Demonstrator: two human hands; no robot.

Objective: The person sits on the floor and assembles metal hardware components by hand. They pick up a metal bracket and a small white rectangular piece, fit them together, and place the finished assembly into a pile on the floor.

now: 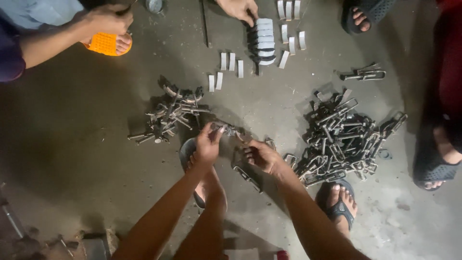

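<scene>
A: How much is done?

B: A small heap of put-together pieces (168, 115) lies on the gray concrete floor (72, 159). The big pile of metal loops (344, 139) near the floor's right edge looks untouched.

A: And the hands?

B: The left hand (207, 147) pinches a small metal piece (226, 129) in the middle of the floor. The right hand (262, 155) is curled, maybe holding something; it's too dark to tell. Everything looks hard, gray and shiny.

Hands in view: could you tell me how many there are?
4. The wearer's left hand, pinching a metal part, and right hand at centre; a co-worker's hand top left; another hand top centre. Others may be hidden.
</scene>
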